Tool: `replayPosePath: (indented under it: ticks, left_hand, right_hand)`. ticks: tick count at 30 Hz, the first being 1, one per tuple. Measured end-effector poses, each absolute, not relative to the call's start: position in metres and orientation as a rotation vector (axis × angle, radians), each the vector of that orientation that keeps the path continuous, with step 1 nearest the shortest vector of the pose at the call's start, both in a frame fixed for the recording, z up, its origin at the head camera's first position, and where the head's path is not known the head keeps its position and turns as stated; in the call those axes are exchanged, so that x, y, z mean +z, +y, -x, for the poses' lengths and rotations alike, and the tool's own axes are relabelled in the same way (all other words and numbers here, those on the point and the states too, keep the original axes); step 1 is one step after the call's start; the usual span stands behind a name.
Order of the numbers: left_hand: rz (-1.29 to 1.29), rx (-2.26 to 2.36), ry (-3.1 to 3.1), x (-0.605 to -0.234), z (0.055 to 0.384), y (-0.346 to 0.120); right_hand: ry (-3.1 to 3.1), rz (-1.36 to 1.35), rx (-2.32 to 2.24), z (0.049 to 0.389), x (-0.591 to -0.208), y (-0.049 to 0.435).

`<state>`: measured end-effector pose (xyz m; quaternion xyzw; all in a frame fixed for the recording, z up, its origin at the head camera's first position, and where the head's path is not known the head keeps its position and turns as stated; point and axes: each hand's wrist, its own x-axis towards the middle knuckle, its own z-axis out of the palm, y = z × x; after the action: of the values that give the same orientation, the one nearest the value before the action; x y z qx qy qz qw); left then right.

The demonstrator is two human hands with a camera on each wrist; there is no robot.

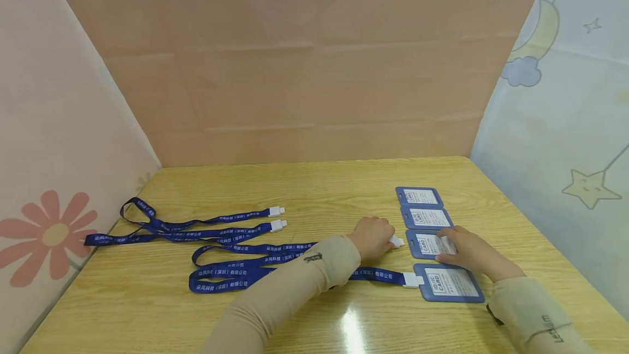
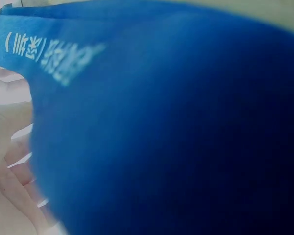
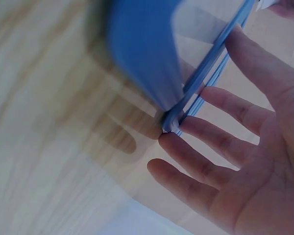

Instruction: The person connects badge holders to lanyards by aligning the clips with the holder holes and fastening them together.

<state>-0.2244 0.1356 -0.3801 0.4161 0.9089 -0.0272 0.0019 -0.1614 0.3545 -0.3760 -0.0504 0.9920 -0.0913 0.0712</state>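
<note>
My left hand (image 1: 373, 239) pinches the white clip (image 1: 396, 241) of a dark blue lanyard, its tip pointing at a blue card holder (image 1: 426, 245). My right hand (image 1: 467, 253) grips that holder at its right end, thumb on the near edge and fingers on the far one. In the right wrist view, the holder's blue edge (image 3: 206, 63) runs between thumb and fingertips. The blurred lanyard strap (image 2: 112, 112) fills most of the left wrist view, hiding much of the left hand. The lanyard's straps pass beneath my left forearm.
Nearest me lies a card holder (image 1: 452, 283) with another lanyard's white clip (image 1: 413, 279) at its left end. Two more holders (image 1: 426, 218) lie beyond the gripped one. Two lanyards (image 1: 196, 231) stretch across the table's left side. Fabric walls (image 1: 314, 97) stand behind and at both sides.
</note>
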Motion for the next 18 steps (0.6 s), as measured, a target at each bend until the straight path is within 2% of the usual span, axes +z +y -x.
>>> replayPosePath:
  ticks: [18]
  left_hand:
    - [-1.346,-0.142,2.85,-0.3852,0.2281,0.1456]
  right_hand:
    - [2.982,0.155,-0.283,0.1608,-0.3761,0.3553]
